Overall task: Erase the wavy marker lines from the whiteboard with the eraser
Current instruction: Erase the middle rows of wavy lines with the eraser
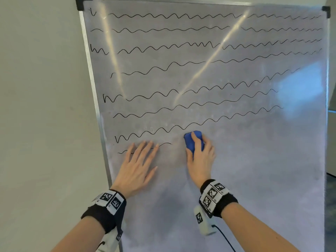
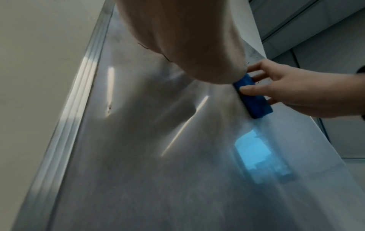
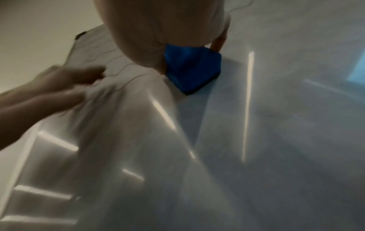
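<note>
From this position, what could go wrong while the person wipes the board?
The left hand lies flat over the lowest line, so the eraser in the right hand may miss the covered part, and the palm could smear ink. Many lines higher on the whiteboard probably need a long reach.

whiteboard (image 1: 236,142): glossy smooth face, hazy grey smear film, streak reflections. Frame (image 1: 94,91) brushed silver metal, corner caps (image 1: 80,3) black plastic. eraser (image 1: 190,142): matt blue foam-like body. Wristbands (image 1: 101,215) black cloth.
</note>
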A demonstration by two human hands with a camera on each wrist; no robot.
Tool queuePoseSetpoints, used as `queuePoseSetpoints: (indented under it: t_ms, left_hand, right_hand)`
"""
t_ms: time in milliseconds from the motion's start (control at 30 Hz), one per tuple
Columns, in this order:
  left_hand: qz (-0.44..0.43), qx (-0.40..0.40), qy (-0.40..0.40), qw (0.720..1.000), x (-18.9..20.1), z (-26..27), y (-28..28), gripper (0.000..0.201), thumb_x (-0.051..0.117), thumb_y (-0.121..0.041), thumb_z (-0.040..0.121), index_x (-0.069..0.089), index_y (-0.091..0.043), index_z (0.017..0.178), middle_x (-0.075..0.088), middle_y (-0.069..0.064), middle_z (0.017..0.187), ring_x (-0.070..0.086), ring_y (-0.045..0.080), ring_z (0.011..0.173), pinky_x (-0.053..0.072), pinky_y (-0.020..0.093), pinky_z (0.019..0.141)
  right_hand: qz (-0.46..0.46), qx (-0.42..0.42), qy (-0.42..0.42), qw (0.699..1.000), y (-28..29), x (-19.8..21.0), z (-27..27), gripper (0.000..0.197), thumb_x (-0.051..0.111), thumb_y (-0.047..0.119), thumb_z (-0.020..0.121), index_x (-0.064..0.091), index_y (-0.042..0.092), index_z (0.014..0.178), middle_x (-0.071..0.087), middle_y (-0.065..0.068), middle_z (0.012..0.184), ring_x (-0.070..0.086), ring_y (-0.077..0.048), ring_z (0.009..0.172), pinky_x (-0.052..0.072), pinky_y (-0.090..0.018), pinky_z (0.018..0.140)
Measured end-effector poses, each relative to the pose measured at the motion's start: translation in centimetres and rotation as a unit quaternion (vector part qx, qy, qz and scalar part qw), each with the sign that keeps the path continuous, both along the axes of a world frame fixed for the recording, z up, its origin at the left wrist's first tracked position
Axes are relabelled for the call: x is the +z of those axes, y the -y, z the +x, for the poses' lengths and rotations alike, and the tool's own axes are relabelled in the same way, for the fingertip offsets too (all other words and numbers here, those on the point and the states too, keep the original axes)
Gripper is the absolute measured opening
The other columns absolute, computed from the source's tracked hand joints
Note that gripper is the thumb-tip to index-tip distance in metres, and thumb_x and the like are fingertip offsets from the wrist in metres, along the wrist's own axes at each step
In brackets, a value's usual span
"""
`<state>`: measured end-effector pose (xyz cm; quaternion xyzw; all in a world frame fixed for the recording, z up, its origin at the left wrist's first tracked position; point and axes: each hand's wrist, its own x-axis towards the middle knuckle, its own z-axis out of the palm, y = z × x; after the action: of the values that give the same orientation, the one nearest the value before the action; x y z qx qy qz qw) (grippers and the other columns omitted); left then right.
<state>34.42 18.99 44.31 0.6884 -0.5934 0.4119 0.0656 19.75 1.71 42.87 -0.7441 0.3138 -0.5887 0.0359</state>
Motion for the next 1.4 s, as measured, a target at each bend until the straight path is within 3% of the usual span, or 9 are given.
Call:
queuePoseSetpoints:
  t_ms: [233, 433, 567, 667, 833, 1000, 1133, 1233, 1400]
  left_hand:
    - [-0.009, -0.019, 0.018, 1.000, 0.4, 1.7, -1.6, 0.062, 0.031, -0.045, 0.099, 0.034, -0.010, 0.150, 0.042, 0.012, 0.149, 0.039, 0.031, 0.137, 0.025, 0.053, 0.112]
    - [-0.012, -0.017, 0.032, 0.999, -0.3, 2.7, -3.2, 0.063, 0.034, -0.044, 0.098, 0.032, -0.011, 0.151, 0.042, 0.013, 0.149, 0.039, 0.031, 0.137, 0.024, 0.053, 0.114]
    - [-0.015, -0.029, 0.026, 0.999, -0.7, 2.7, -3.8, 0.063, 0.034, -0.043, 0.097, 0.028, -0.011, 0.152, 0.041, 0.012, 0.150, 0.038, 0.031, 0.137, 0.023, 0.053, 0.113]
    - [-0.021, -0.022, 0.030, 0.999, -0.5, 3.2, -4.7, 0.062, 0.035, -0.042, 0.098, 0.032, -0.010, 0.151, 0.040, 0.012, 0.151, 0.036, 0.030, 0.139, 0.022, 0.054, 0.114]
    - [-0.017, -0.005, 0.026, 1.000, -0.9, 4.1, -6.3, 0.062, 0.033, -0.042, 0.098, 0.031, -0.010, 0.151, 0.039, 0.012, 0.151, 0.037, 0.030, 0.139, 0.020, 0.053, 0.115]
    - [-0.036, -0.023, 0.030, 0.999, -0.8, 2.7, -5.2, 0.062, 0.037, -0.042, 0.097, 0.035, -0.010, 0.149, 0.040, 0.011, 0.150, 0.038, 0.030, 0.138, 0.023, 0.054, 0.114]
    - [-0.045, -0.014, 0.041, 0.998, -0.4, 2.1, -4.3, 0.063, 0.040, -0.043, 0.096, 0.034, -0.011, 0.150, 0.040, 0.011, 0.149, 0.036, 0.030, 0.137, 0.024, 0.053, 0.114]
    - [-0.044, -0.016, 0.051, 0.998, -0.8, 1.5, -3.1, 0.067, 0.048, -0.043, 0.093, 0.032, -0.012, 0.150, 0.040, 0.010, 0.148, 0.035, 0.028, 0.137, 0.024, 0.051, 0.113]
    - [-0.022, -0.020, 0.064, 0.998, -0.7, -0.7, 0.5, 0.077, 0.070, -0.033, 0.079, 0.041, -0.010, 0.146, 0.048, 0.010, 0.143, 0.038, 0.026, 0.132, 0.024, 0.048, 0.110]
  right_hand:
    - [-0.124, 0.068, -0.125, 0.982, -3.6, -3.2, 1.6, 0.071, 0.077, 0.017, 0.072, 0.040, 0.031, 0.132, 0.039, -0.005, 0.129, 0.054, -0.033, 0.088, 0.048, -0.042, 0.072]
    - [0.014, 0.045, 0.003, 0.999, -2.8, -0.9, 1.5, 0.063, 0.069, 0.017, 0.079, 0.036, 0.026, 0.132, 0.045, -0.011, 0.131, 0.050, -0.035, 0.094, 0.044, -0.045, 0.080]
    - [-0.058, 0.098, -0.092, 0.989, -7.5, -2.1, 4.7, 0.067, 0.073, 0.019, 0.073, 0.040, 0.025, 0.131, 0.051, -0.004, 0.128, 0.052, -0.028, 0.093, 0.044, -0.039, 0.076]
    - [-0.122, 0.101, -0.140, 0.977, -6.3, -3.0, 3.3, 0.061, 0.069, 0.024, 0.073, 0.045, 0.025, 0.129, 0.049, 0.001, 0.132, 0.046, -0.022, 0.093, 0.034, -0.031, 0.076]
    - [-0.017, 0.080, -0.050, 0.995, -4.0, -0.9, 2.7, 0.058, 0.068, 0.017, 0.079, 0.045, 0.020, 0.133, 0.047, -0.004, 0.138, 0.051, -0.030, 0.099, 0.043, -0.040, 0.085]
    - [-0.164, 0.131, -0.158, 0.965, -6.6, -1.1, 4.1, 0.060, 0.069, 0.022, 0.075, 0.045, 0.026, 0.130, 0.048, 0.004, 0.138, 0.045, -0.021, 0.102, 0.037, -0.034, 0.083]
    - [-0.176, 0.078, -0.180, 0.965, -4.5, -1.6, 1.7, 0.053, 0.061, 0.031, 0.080, 0.046, 0.035, 0.131, 0.046, 0.006, 0.142, 0.042, -0.022, 0.108, 0.032, -0.037, 0.084]
    - [-0.120, 0.124, -0.127, 0.977, -3.4, -2.3, 0.9, 0.060, 0.067, 0.020, 0.083, 0.043, 0.039, 0.134, 0.041, -0.007, 0.135, 0.042, -0.030, 0.110, 0.042, -0.041, 0.088]
    - [-0.082, 0.205, -0.099, 0.970, -2.7, -2.5, 0.1, 0.064, 0.071, 0.010, 0.079, 0.044, 0.026, 0.135, 0.041, 0.000, 0.123, 0.043, -0.025, 0.108, 0.043, -0.030, 0.093]
